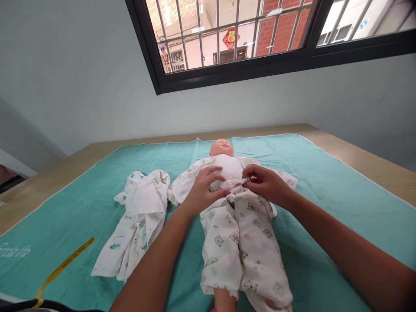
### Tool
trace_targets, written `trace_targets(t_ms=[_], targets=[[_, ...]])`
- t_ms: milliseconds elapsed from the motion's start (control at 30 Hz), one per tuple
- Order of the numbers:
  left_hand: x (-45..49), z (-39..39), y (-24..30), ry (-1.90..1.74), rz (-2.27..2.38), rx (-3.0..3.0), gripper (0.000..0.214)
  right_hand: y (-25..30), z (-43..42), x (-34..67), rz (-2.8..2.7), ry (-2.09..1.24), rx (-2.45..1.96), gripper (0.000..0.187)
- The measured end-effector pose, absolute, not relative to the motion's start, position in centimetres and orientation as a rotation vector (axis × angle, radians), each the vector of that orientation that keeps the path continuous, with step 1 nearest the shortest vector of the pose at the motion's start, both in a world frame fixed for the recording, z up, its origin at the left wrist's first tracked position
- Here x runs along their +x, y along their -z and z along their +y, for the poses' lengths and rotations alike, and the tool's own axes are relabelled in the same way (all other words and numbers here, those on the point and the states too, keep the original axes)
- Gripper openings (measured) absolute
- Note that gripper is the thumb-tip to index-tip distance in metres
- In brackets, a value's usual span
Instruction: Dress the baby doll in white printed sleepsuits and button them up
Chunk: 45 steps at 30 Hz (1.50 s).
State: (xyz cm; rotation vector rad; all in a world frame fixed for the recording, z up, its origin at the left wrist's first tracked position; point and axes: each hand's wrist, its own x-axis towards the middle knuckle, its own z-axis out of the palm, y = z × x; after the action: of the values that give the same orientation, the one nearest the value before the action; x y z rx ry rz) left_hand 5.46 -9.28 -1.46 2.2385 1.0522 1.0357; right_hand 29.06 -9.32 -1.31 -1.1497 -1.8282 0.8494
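Head view. Left hand [203, 190] and right hand [266, 184] both pinched onto gathered waistband [227, 185] of printed trousers [240, 238], at belly of baby doll [221, 149] lying face-up mid teal mat [325, 195]. Beside doll's left-hand side, spare garment [139, 216] crumpled; yellow tape [65, 264] near front-left corner.

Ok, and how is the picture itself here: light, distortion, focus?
Head view: soft, even daylight, faint shadows; the window blows out at top right; wide-angle bend tilts its frame; the left hand, right hand, the waistband they hold and the doll are sharp.
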Motion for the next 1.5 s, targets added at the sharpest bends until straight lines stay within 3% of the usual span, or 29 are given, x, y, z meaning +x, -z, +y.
trace_targets(t_ms=[233,533,667,900,1200,1367,1500], targets=[[6.0,-9.3,2.0,-1.207,1.008,2.217,0.013,0.2,-10.5,27.6,-1.711,-0.565,-1.041,0.008],[6.6,-7.8,1.5,-1.233,1.438,2.097,0.010,0.2,-9.6,28.3,-1.754,-0.948,-1.251,0.033],[7.1,-5.7,0.8,-1.146,1.446,2.268,0.004,0.8,-8.8,29.1,-1.801,-1.056,-1.329,0.031],[7.2,-3.8,0.8,-1.085,1.141,2.374,0.031,2.3,-8.6,29.2,-1.837,-0.737,-1.090,0.019],[7.3,-2.1,0.3,-0.992,1.362,2.169,0.019,1.5,-4.1,28.4,-1.961,-0.337,-1.421,0.015],[7.4,-0.6,0.7,-1.090,1.399,1.933,0.010,2.1,-1.8,27.2,-1.749,-0.539,-1.465,0.023],[6.0,-1.2,0.3,-1.077,1.246,1.780,0.021,3.2,-2.2,27.2,-1.610,-0.717,-1.373,0.033]])
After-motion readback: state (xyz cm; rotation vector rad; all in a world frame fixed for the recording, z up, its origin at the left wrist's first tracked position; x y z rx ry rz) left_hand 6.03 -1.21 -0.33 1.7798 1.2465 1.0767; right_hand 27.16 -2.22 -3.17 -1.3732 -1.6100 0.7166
